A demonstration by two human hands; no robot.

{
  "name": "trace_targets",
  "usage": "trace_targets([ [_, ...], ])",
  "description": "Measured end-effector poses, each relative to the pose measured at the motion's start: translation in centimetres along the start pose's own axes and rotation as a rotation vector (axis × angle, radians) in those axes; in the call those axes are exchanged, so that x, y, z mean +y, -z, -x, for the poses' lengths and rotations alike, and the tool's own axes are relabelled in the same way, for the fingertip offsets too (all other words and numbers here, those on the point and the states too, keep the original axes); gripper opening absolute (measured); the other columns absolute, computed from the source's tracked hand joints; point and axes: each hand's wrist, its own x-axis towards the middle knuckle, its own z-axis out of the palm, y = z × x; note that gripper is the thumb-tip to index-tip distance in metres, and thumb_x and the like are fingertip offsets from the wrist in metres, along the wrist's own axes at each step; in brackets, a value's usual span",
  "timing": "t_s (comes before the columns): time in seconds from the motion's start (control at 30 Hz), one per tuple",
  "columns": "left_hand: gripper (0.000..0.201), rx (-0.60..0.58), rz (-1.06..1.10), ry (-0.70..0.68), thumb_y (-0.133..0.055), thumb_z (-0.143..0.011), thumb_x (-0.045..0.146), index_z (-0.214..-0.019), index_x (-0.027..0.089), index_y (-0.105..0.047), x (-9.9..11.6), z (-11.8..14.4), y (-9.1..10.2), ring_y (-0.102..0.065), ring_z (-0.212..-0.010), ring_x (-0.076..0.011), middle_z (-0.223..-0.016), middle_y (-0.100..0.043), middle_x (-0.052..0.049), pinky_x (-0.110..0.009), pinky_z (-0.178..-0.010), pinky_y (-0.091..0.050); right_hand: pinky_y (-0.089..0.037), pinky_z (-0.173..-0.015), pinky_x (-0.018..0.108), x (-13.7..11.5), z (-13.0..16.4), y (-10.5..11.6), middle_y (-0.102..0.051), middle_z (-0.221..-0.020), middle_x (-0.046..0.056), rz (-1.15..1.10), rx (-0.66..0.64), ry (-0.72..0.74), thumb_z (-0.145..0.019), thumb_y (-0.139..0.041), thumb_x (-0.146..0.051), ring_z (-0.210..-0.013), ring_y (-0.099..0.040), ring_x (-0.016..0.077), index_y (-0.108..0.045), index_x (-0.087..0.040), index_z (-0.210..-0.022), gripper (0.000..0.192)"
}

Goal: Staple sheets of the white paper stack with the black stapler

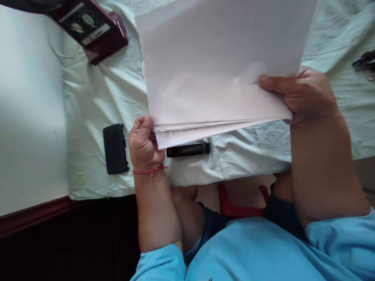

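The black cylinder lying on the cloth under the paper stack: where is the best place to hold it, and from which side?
Probably the middle of the black cylinder, pinched across its narrow width from above. It lies flat and lengthwise along the cloth, its upper side exposed. The paper stack overhangs behind it and the left hand sits at its left end, so coming from the table's near edge looks freest.

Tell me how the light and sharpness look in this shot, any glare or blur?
Head view: soft, even light; the stack of white paper looks washed out toward the top, faint print legible only near the left hand. The right hand casts a faint shadow; the dark object at the right edge is blurred.
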Motion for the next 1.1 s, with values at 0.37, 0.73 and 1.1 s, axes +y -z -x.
trace_targets([
  [0.37, 0.057, 0.019, 0.101, -0.102, -0.113, -0.074, 0.056, -0.087, 0.026, -0.067, -0.1, 0.3, -0.7, -0.079, -0.104, -0.0217, -0.088, -0.079, 0.005, -0.038, -0.089, -0.065, -0.072, -0.114, 0.042, 0.1, 0.0, 0.0, -0.09, -0.112, 0.0, 0.037, -0.052, -0.016, -0.075, -0.111, -0.031, -0.115, -0.088, 0.0245, -0.087, -0.015, -0.105, 0.041],
  [0.73, 0.037, -0.102, 0.094, -0.087, -0.107, -0.083, 0.051, -0.096, 0.025, -0.084, 1.2, 1.9, -2.3, -0.082, -0.128, -0.0296, -0.112, -0.089, -0.008, -0.042, -0.111, -0.069, -0.074, -0.116, 0.045, 0.1, -0.2, 0.2, -0.09, -0.111, -0.001, -0.057, -0.005, 0.035, -0.064, -0.114, -0.026, -0.119, -0.088, 0.0275, -0.089, -0.02, -0.101, 0.045],
  [1.1, 0.04, -0.064, 0.019, -0.091, -0.108, -0.081, 0.054, -0.084, 0.028, -0.077, 0.2, 1.3, -1.2, -0.084, -0.126, -0.0327, -0.097, -0.087, -0.003, -0.048, -0.114, -0.07, -0.071, -0.121, 0.055, 0.7, -0.8, 0.7, -0.089, -0.116, 0.001, -0.073, -0.073, 0.079, -0.057, -0.117, -0.038, -0.125, -0.086, 0.0316, -0.088, -0.018, -0.11, 0.063],
])
